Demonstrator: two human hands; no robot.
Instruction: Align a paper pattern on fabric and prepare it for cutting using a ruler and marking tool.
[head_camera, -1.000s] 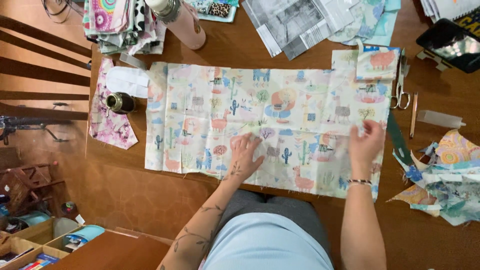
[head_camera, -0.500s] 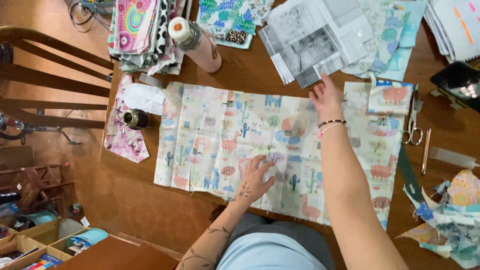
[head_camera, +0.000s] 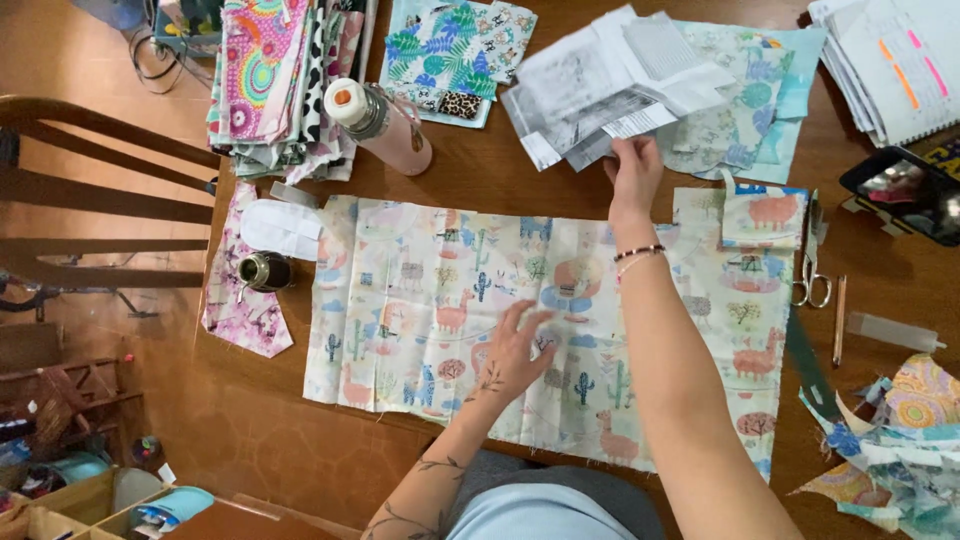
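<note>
A long piece of pale printed fabric (head_camera: 420, 290) with cactus and animal shapes lies flat on the brown wooden table (head_camera: 500, 185). My left hand (head_camera: 515, 350) rests flat on it near the front edge, fingers spread. My right hand (head_camera: 632, 172) reaches past the fabric's far edge, and its fingers touch the lower edge of a stack of grey printed papers (head_camera: 600, 90). A beaded bracelet sits on that wrist. Whether the fingers pinch a sheet I cannot tell.
A pink bottle (head_camera: 385, 125) lies at the back beside a pile of folded colourful fabrics (head_camera: 275, 80). Scissors (head_camera: 810, 265), a pencil (head_camera: 838, 320) and fabric scraps (head_camera: 890, 440) lie to the right; a phone (head_camera: 905, 195) sits at the far right. A small pink cloth (head_camera: 240, 300) and a wooden chair (head_camera: 90, 190) are to the left.
My right hand left the fabric's near right part and moved up across it to the paper stack at the back. My left hand stayed pressed on the fabric.
</note>
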